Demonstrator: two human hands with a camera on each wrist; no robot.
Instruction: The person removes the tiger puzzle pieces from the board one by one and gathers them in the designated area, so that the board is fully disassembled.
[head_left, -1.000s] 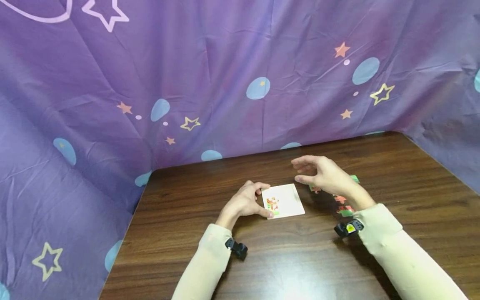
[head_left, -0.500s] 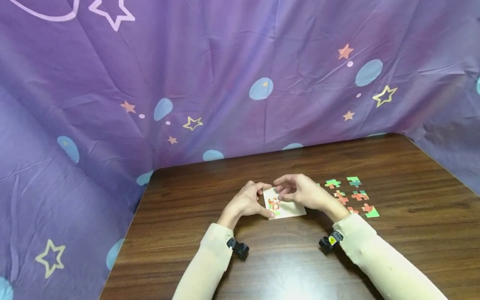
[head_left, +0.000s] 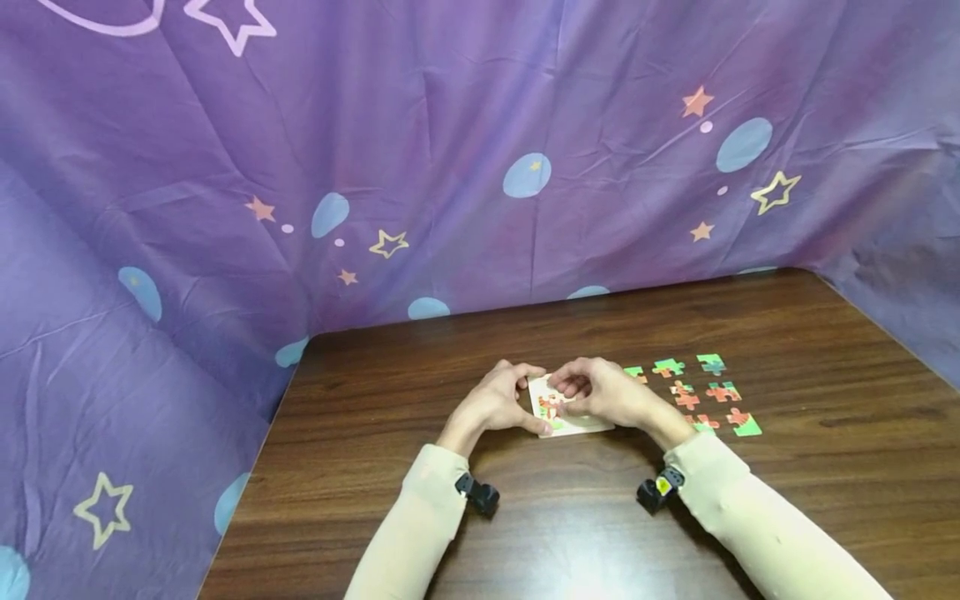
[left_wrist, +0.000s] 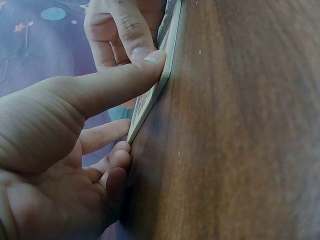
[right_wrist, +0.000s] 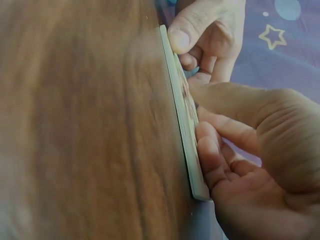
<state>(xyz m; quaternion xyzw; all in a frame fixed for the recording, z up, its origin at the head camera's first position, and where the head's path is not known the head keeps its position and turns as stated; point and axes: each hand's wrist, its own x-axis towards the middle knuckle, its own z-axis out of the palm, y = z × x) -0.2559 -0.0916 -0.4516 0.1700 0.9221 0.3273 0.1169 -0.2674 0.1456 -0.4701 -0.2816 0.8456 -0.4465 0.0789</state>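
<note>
A small pale puzzle board (head_left: 536, 387) lies on the table, with orange-and-green puzzle pieces (head_left: 548, 407) in its left part. My left hand (head_left: 491, 402) grips the board at its left side, the thumb on the near edge and the fingers at the far corner. Above the middle of the board, my right hand (head_left: 611, 394) has its thumb and fingers drawn together, pinching a puzzle piece that is mostly hidden under them. In the right wrist view, the right thumb (right_wrist: 225, 97) and fingertips touch the pieces on the board (right_wrist: 178, 110).
Several loose jigsaw pieces (head_left: 722, 392) lie spread on the brown wooden table (head_left: 390, 400), to the right of the board. A purple curtain (head_left: 450, 150) with stars hangs behind and to the left of the table.
My right hand has come left and down from above the loose pieces onto the board, uncovering those pieces. The left hand keeps its hold on the board.
</note>
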